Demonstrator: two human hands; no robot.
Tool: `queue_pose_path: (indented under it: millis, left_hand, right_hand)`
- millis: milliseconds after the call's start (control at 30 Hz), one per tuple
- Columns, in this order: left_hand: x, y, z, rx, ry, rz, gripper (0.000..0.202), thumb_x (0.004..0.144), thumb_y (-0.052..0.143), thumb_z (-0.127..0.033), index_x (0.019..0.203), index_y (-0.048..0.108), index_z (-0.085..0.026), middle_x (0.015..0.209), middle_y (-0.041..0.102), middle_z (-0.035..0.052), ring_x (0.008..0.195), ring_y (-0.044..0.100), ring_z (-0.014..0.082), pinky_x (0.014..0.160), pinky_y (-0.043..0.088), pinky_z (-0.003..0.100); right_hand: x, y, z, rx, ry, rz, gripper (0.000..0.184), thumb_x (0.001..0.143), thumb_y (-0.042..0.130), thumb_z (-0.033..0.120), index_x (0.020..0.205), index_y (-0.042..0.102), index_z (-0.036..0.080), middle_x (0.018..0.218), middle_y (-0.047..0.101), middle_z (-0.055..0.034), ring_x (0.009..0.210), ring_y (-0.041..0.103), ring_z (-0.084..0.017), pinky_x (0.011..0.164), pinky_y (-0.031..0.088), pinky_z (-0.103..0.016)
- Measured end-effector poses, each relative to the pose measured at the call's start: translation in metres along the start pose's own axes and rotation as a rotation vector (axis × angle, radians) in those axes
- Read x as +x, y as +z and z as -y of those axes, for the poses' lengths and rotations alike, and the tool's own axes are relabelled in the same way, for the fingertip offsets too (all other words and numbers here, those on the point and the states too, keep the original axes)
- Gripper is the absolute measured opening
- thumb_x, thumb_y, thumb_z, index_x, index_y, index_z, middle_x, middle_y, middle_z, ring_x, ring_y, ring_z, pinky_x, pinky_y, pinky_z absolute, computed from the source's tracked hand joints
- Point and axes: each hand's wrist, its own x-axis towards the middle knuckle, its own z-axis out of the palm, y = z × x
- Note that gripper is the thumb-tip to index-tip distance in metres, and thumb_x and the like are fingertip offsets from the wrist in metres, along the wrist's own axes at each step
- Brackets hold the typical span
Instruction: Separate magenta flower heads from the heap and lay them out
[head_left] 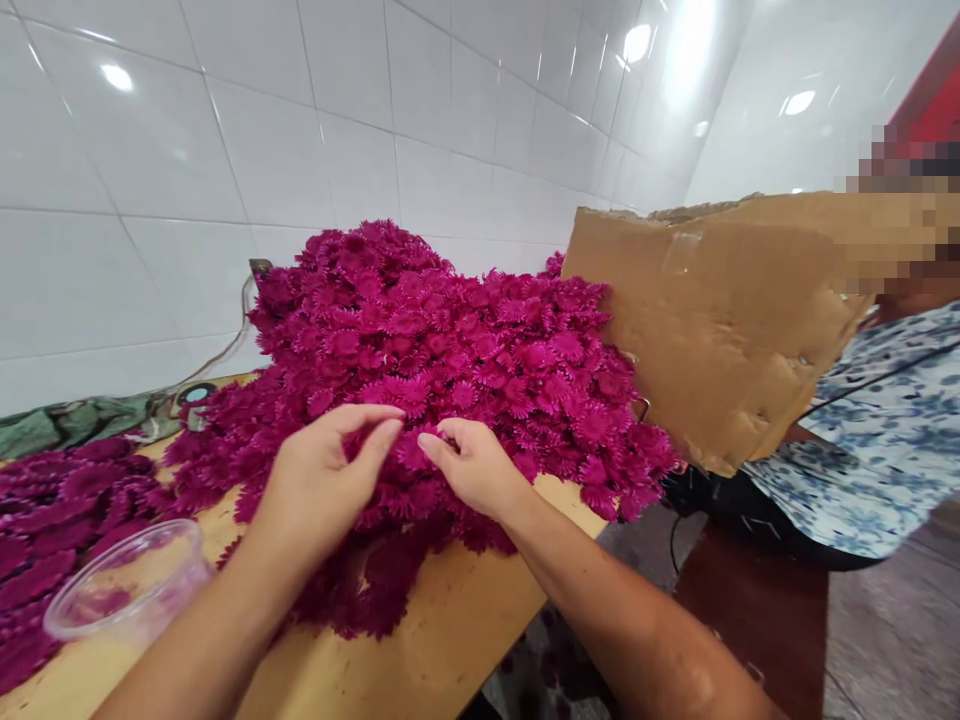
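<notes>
A big heap of magenta flower heads (450,350) lies on a wooden table (442,630) against a white tiled wall. Both my hands rest on the front of the heap. My left hand (322,480) has thumb and fingers pinched together over a flower. My right hand (469,465) pinches a flower head with its fingertips, close to the left hand's fingers. What exactly each pinch holds is partly hidden among the blooms.
A clear plastic cup (127,585) stands at the table's front left beside more flowers (52,510). A torn cardboard sheet (720,320) stands at right, with a person in a blue patterned shirt (870,430) behind it. A cable (225,345) and green cloth (82,420) lie along the wall.
</notes>
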Motion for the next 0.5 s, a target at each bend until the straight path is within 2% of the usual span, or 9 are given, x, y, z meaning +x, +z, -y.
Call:
queue_pose_path:
  millis: [100,233,367,433,500]
  left_hand:
    - [-0.008,0.01,-0.012,-0.03,0.039,0.104,0.031,0.071,0.05,-0.043,0.088,0.066,-0.023,0.088,0.07,0.002,0.082,0.062,0.0208,0.079,0.048,0.033]
    - [-0.007,0.014,-0.011,0.005,0.046,0.141,0.032,0.071,0.049,-0.041,0.091,0.066,-0.022,0.091,0.07,0.0031,0.082,0.063,0.0214,0.079,0.047,0.034]
    - [-0.006,0.015,-0.011,0.111,0.059,0.124,0.03,0.071,0.047,-0.037,0.09,0.067,-0.024,0.091,0.071,0.0023,0.083,0.063,0.0219,0.079,0.045,0.034]
    - [-0.004,0.016,-0.011,0.118,0.008,0.122,0.027,0.072,0.046,-0.037,0.082,0.067,-0.025,0.08,0.071,0.0005,0.074,0.063,0.0209,0.072,0.046,0.032]
    - [0.002,0.015,-0.008,0.075,-0.071,0.071,0.024,0.071,0.046,-0.038,0.073,0.064,-0.023,0.07,0.069,-0.0006,0.066,0.062,0.0194,0.066,0.046,0.03]
  right_hand:
    - [0.002,0.005,0.0,0.031,-0.021,-0.029,0.038,0.077,0.045,0.041,0.049,0.035,0.018,0.048,0.03,0.0054,0.049,0.026,-0.007,0.046,0.02,-0.023]
    - [0.001,0.007,-0.002,0.191,-0.031,-0.023,0.045,0.077,0.038,0.055,0.05,0.034,0.019,0.049,0.029,0.0049,0.049,0.026,-0.007,0.046,0.022,-0.023]
    - [-0.004,0.004,-0.001,0.232,-0.041,0.037,0.035,0.073,0.043,0.049,0.057,0.041,0.018,0.053,0.034,0.0049,0.05,0.029,-0.008,0.047,0.024,-0.023]
    - [-0.008,0.004,0.002,0.244,-0.029,0.034,0.029,0.071,0.047,0.043,0.058,0.042,0.018,0.054,0.034,0.0053,0.051,0.029,-0.007,0.047,0.024,-0.023]
    - [-0.013,0.005,0.006,0.266,-0.018,0.025,0.024,0.07,0.048,0.038,0.058,0.041,0.018,0.053,0.033,0.0058,0.05,0.029,-0.007,0.047,0.024,-0.022]
